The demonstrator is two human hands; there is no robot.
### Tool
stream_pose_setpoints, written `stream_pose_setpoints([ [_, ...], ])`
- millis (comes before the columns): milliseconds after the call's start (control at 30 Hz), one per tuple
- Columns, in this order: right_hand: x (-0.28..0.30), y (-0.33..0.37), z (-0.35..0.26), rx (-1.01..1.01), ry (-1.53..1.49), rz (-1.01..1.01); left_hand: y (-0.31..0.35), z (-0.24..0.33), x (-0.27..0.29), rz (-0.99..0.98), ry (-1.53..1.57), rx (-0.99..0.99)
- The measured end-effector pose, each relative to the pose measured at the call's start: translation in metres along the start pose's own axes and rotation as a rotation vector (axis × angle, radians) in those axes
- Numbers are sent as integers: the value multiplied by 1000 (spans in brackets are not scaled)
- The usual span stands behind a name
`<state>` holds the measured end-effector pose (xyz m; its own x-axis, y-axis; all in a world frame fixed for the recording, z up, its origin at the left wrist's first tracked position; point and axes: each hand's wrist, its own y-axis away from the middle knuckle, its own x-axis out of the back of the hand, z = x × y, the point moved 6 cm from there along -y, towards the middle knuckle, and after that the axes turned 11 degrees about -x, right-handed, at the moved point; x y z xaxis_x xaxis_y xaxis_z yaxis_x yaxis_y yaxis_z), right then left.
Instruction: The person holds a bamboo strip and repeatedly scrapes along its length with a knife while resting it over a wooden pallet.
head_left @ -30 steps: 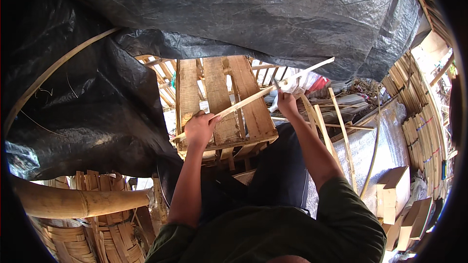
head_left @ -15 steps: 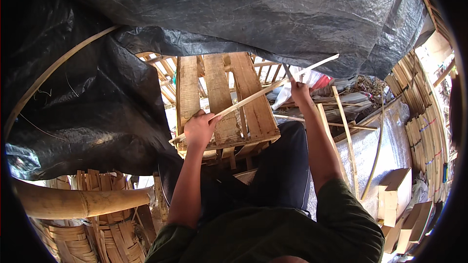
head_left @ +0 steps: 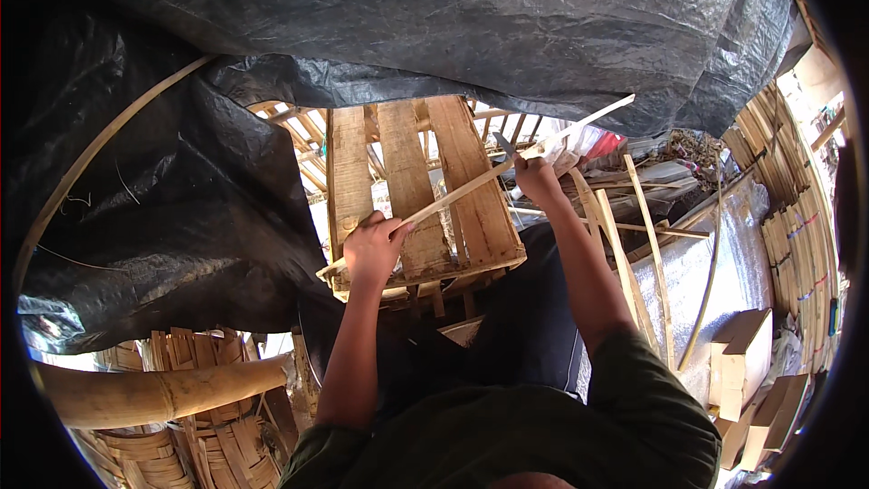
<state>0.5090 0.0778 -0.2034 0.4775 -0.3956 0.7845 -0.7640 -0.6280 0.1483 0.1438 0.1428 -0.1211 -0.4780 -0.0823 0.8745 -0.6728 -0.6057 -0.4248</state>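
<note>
A long pale bamboo strip (head_left: 457, 192) slants from near left to far right across a slatted wooden bench (head_left: 405, 158) in front of my knees. Near its lower end, my left hand (head_left: 370, 252) is closed round the strip and rests over the slats. My right hand (head_left: 538, 180) is closed on a knife, its handle hidden by the fingers. The grey knife blade (head_left: 503, 145) points up and left, crossing the strip beyond the bench's right slat. Whether the edge bites into the strip is too small to tell.
Black plastic sheeting (head_left: 453, 27) hangs ahead and to the left. Several loose strips (head_left: 649, 244) lean beside my right arm, near silvery foil sheeting (head_left: 701, 276) and a cardboard box (head_left: 744, 358). A thick bamboo pole (head_left: 163, 396) lies at the lower left, above woven baskets (head_left: 226, 448).
My right hand has slid the knife down and left along the strip, closer to my left hand. My left hand keeps its hold, and the strip has barely shifted.
</note>
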Motion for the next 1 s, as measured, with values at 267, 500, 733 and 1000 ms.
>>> stream_pose_setpoints([
  [267, -3, 5, -6, 111, 46, 135, 1, 0, 2, -56, -7, 22],
  [500, -8, 11, -19, 68, -54, -91, 0, 10, -5, -60, -31, 15],
  [733, -33, 46, -45, 534, 511, 111, 4, 4, 1, -1, -38, 7],
  [1000, -15, 69, -44, 80, -33, 52, 8, 0, -8, -43, -23, 14],
])
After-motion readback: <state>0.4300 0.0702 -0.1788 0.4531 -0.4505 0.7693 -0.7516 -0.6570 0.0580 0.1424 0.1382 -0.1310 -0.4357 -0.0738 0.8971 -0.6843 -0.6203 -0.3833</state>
